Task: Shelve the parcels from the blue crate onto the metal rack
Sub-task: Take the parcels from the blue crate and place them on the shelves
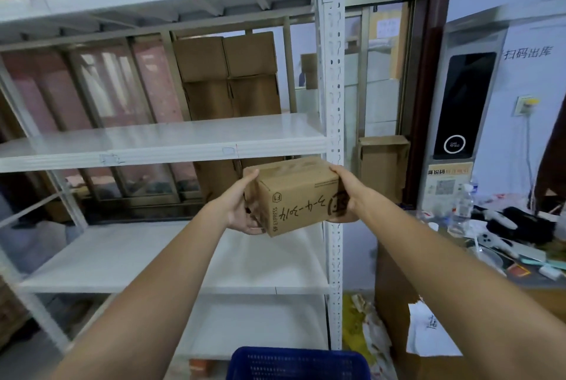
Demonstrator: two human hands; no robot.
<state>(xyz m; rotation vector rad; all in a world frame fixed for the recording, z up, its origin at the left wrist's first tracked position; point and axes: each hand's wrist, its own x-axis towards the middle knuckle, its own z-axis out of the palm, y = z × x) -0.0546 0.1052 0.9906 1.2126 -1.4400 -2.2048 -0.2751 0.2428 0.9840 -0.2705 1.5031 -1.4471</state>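
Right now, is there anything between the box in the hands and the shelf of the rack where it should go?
Nothing visible blocks it. The left hand and right hand hold the cardboard box in front of the metal rack; the shelf just above the box shows a bare surface.

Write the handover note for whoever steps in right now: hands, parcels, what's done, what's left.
Left hand and right hand each grip one end of a cardboard parcel, held in the air in front of the metal rack, between its middle shelf and lower shelf.
Blue crate sits below, at the frame's bottom edge; its contents are not visible.
Done: this parcel is out of the crate.
Left: set it on a shelf, then check the crate for more.
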